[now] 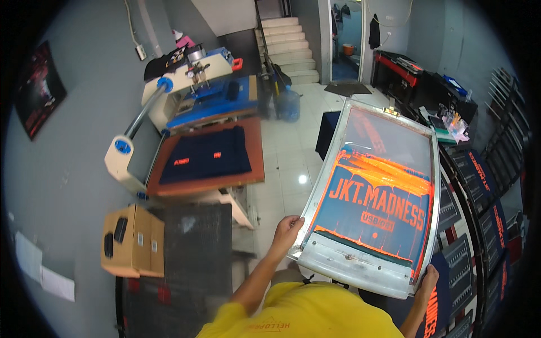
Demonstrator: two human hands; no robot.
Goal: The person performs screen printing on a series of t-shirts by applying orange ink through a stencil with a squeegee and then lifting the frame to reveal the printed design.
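Observation:
I hold a silk-screen printing frame (325, 170) tilted in front of me, with a metal border and a mesh bearing bright orange ink and lettering. My left hand (289, 232) grips its near left edge, fingers closed on the rail. At the near right corner my right hand (430, 277) is closed round the border. A wide metal squeegee (355, 263) lies across the near end of the mesh, its dark blade edged with orange ink. Thick orange ink (389, 173) is smeared across the mesh's middle. The undersides of both hands are hidden.
To my left, a heat press (121, 155) has dark folded fabric (208, 155) on its brown platen. A cardboard box (132, 242) stands on a dark table (194, 242). Printed dark panels (462, 270) line racks on the right. A blue water jug (289, 104) stands near the stairs (287, 50).

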